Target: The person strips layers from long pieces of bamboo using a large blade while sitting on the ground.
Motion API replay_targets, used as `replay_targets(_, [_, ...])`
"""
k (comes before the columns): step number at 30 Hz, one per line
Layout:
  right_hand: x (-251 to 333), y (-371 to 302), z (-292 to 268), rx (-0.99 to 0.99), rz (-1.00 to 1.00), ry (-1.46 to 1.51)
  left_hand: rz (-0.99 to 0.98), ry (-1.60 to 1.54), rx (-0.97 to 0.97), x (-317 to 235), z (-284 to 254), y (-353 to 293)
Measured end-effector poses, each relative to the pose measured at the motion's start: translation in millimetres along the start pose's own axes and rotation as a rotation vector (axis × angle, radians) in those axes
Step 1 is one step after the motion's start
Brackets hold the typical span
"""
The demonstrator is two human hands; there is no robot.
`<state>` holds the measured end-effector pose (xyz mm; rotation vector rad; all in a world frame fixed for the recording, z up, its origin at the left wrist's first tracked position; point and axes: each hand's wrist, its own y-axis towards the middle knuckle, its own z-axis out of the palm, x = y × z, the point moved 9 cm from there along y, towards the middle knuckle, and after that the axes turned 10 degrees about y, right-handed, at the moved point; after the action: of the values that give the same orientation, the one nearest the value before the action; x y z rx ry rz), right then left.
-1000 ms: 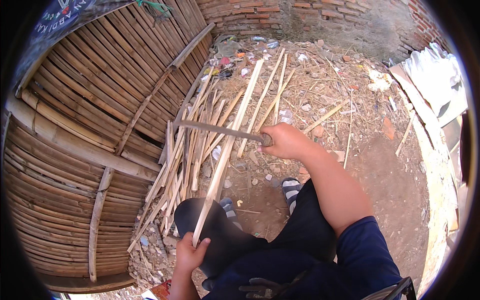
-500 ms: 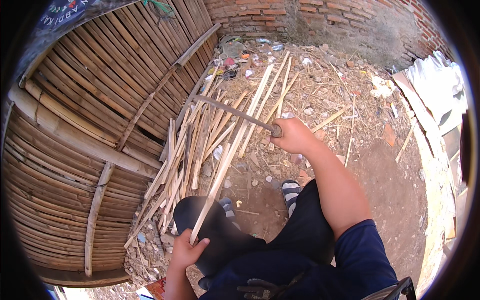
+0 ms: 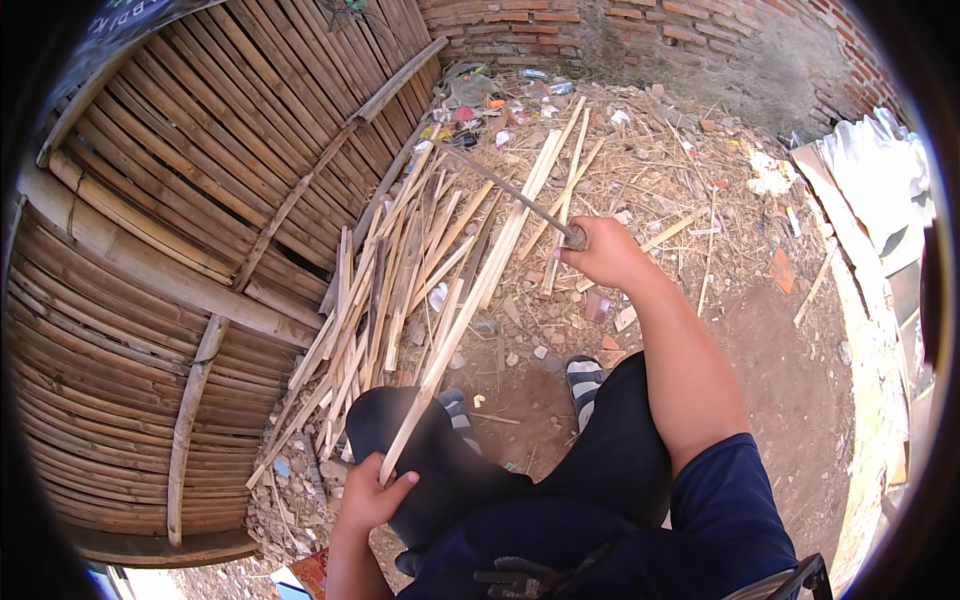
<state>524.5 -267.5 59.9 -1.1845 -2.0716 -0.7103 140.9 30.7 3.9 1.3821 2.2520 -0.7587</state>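
A long pale bamboo strip [image 3: 462,323] slants from my left hand [image 3: 370,496] across my left knee and away over the ground. The fingers of that hand are closed around its near end, with the thumb out along the side. My right hand [image 3: 606,256] is wrapped round the handle of a machete [image 3: 515,194]. Its long, dark, narrow blade points to the far left and crosses over the strip; whether the two touch I cannot tell. Left of the strip lies a loose pile of similar bamboo strips [image 3: 405,265].
A bamboo slat wall [image 3: 190,180] closes off the left, and a brick wall [image 3: 680,35] stands at the back. Rubble, dry straw and litter cover the ground [image 3: 640,170]. At the right edge are white plastic sheeting [image 3: 868,165] and boards. My sandalled feet are below.
My right hand with the machete has moved slightly right and farther up from me, its blade shifting along the strip. The left hand keeps its hold almost unmoved.
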Motion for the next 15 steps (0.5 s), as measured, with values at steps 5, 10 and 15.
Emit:
replay_targets(5, [57.7,-48.6,80.1,0.452,-0.277,-0.102,0.034,-0.074,0.002,7.4,3.2,4.8])
replay_targets(10, [82.5,-59.4,92.1,0.579,-0.364,-0.141,-0.002,-0.166,0.023,7.0,1.1,3.0])
replay_targets(15, [10.3,2.5,19.7,0.116,-0.016,-0.035,-0.03,-0.097,-0.015,3.6,-0.3,0.9])
